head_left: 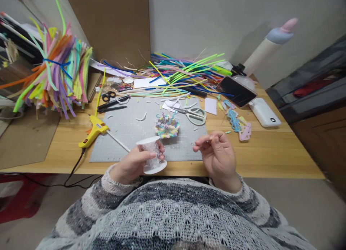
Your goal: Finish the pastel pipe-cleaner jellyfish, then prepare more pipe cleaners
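My left hand (137, 160) is wrapped round a white spool (151, 167) wound with clear, glittering beaded string, held at the front edge of the table. To the right, my right hand (218, 154) is raised with thumb and forefinger pinched together; whatever sits between them is too small to make out. A pastel ornament of fuzzy coloured stems (167, 125) stands on the grey cutting mat (121, 127), just beyond the spool. Behind it lie scissors with pale handles (196, 115), their blades pointing left.
A yellow glue gun (93, 130) with a glue stick rests on the left, its cord hanging off the table. A bundle of pipe cleaners (58, 66) stands behind it, and more loose pipe cleaners (186, 73) lie along the wall. A phone (236, 90), white power bank (265, 112) and hair clips (234, 120) are on the right.
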`<state>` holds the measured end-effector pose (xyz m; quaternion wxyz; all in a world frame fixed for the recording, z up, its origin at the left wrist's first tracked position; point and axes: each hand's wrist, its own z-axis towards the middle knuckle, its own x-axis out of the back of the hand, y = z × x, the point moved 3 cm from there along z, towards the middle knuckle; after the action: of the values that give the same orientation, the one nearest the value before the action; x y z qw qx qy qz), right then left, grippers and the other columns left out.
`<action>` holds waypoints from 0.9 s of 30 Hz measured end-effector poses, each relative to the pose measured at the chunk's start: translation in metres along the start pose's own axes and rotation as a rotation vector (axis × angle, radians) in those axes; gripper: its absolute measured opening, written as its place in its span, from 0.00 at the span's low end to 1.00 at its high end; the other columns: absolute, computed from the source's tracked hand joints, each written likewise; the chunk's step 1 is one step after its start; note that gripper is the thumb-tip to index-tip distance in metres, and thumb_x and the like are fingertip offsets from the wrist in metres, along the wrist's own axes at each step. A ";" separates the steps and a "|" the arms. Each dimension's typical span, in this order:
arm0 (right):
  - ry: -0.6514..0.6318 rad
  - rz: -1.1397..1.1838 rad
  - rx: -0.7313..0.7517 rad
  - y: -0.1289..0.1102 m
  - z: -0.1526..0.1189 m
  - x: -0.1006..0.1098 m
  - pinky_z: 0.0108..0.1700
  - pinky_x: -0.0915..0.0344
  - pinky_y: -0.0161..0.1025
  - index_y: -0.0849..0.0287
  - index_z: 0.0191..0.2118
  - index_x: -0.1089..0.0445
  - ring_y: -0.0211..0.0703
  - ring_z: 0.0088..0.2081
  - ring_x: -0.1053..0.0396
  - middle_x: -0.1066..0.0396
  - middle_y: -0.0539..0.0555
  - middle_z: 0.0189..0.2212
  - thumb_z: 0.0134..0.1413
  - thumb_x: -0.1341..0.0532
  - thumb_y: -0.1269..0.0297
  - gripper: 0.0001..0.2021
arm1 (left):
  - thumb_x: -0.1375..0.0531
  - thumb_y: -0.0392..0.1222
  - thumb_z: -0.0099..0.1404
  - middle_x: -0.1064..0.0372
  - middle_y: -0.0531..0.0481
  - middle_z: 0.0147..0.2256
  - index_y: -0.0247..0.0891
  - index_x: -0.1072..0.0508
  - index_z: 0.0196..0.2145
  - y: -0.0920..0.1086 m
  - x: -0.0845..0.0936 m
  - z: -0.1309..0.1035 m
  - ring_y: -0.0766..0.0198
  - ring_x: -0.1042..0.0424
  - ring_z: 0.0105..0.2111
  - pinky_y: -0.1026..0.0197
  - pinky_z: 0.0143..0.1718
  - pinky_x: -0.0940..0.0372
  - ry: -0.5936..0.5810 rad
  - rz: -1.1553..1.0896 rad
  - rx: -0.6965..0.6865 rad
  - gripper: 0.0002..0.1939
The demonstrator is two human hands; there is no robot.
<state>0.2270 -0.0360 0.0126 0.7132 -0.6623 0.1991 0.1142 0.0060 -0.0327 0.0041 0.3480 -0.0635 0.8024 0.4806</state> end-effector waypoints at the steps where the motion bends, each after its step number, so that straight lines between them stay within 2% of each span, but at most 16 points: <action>1: 0.006 -0.002 -0.002 0.001 0.000 0.002 0.30 0.27 0.38 0.53 0.33 0.39 0.38 0.26 0.26 0.23 0.48 0.27 0.55 0.37 0.53 0.12 | 0.31 0.37 0.51 0.31 0.48 0.35 0.33 0.27 0.38 -0.002 0.000 0.000 0.66 0.29 0.32 0.64 0.36 0.32 0.000 0.002 0.010 0.15; 5: -0.004 0.028 -0.033 0.008 0.000 0.009 0.31 0.27 0.36 0.54 0.33 0.39 0.35 0.26 0.26 0.23 0.47 0.28 0.56 0.37 0.55 0.11 | 0.30 0.38 0.51 0.31 0.48 0.34 0.34 0.26 0.39 -0.012 0.004 0.000 0.66 0.29 0.32 0.63 0.36 0.33 0.001 0.012 0.057 0.17; 11: 0.008 0.169 -0.199 0.020 0.004 0.016 0.30 0.30 0.32 0.54 0.34 0.39 0.34 0.26 0.27 0.25 0.46 0.27 0.55 0.36 0.56 0.11 | 0.28 0.49 0.49 0.30 0.45 0.39 0.35 0.24 0.42 -0.016 0.007 -0.001 0.63 0.30 0.34 0.60 0.37 0.34 -0.170 0.070 0.072 0.24; 16: -0.065 0.153 -0.249 0.022 0.006 0.008 0.25 0.37 0.30 0.55 0.34 0.41 0.31 0.23 0.35 0.31 0.44 0.23 0.56 0.37 0.56 0.12 | 0.29 0.47 0.51 0.30 0.46 0.38 0.37 0.24 0.41 -0.007 0.008 -0.002 0.65 0.31 0.33 0.61 0.37 0.36 -0.123 0.259 0.004 0.21; 20: -0.207 -0.007 -0.316 0.026 0.004 0.001 0.21 0.43 0.28 0.58 0.32 0.38 0.27 0.20 0.41 0.35 0.43 0.23 0.48 0.32 0.63 0.13 | 0.29 0.47 0.51 0.30 0.47 0.37 0.37 0.26 0.40 0.007 0.006 -0.007 0.63 0.32 0.33 0.60 0.37 0.37 -0.076 0.463 -0.050 0.20; 24: -0.278 -0.136 -0.340 0.030 0.003 0.001 0.19 0.42 0.27 0.59 0.30 0.36 0.26 0.18 0.40 0.36 0.43 0.24 0.47 0.31 0.62 0.13 | 0.30 0.46 0.52 0.30 0.47 0.38 0.38 0.27 0.41 0.016 0.001 -0.015 0.62 0.31 0.34 0.59 0.38 0.37 -0.092 0.593 -0.076 0.19; 27: -0.316 -0.154 -0.333 0.032 0.002 0.001 0.20 0.36 0.30 0.59 0.29 0.37 0.28 0.19 0.36 0.35 0.44 0.26 0.46 0.31 0.61 0.13 | 0.31 0.44 0.52 0.29 0.45 0.39 0.38 0.27 0.41 0.019 -0.001 -0.018 0.60 0.31 0.35 0.59 0.39 0.36 -0.092 0.678 -0.105 0.18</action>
<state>0.2143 -0.0308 -0.0161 0.6231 -0.7578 0.0124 0.1929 -0.0105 -0.0372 0.0241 0.2006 0.2109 0.7356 0.6118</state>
